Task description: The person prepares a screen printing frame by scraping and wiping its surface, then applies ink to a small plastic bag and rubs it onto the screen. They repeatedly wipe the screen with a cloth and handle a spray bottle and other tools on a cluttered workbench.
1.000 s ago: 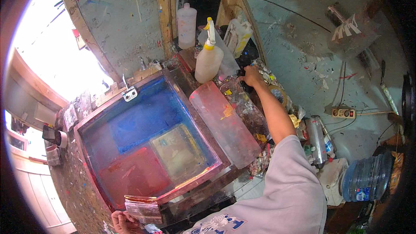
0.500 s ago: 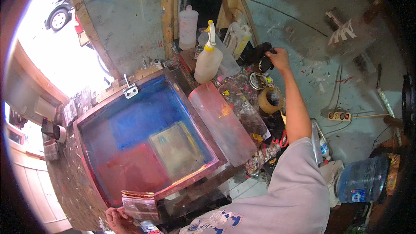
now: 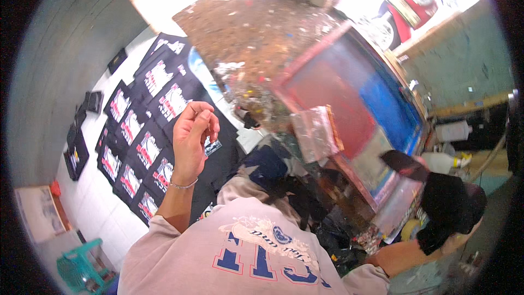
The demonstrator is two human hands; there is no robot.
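My left hand (image 3: 192,136) is raised over the dark printed shirts (image 3: 147,147) laid out on the white floor. Its fingers are curled in toward the thumb, and nothing shows between them. At the lower right my right hand (image 3: 463,237) grips a black cap (image 3: 454,202), smeared by motion, its brim pointing toward the screen frame. The cap covers most of that hand's fingers. Between my two hands a wooden-framed printing screen (image 3: 376,110), stained red and blue, lies on the worktable. A clear plastic-wrapped bundle (image 3: 315,134) rests at its near corner.
The speckled brown tabletop (image 3: 240,27) stretches beyond the screen. White bottles (image 3: 453,131) stand at the far right, and a roll of tape (image 3: 410,229) lies by the cap. A green plastic stool (image 3: 82,265) sits at the lower left. Outside is a red motorcycle (image 3: 412,3).
The view has swung left, bringing in the shirts on the floor. My left hand has moved away from the plastic bundle and up. My right hand has brought the black cap nearer to me.
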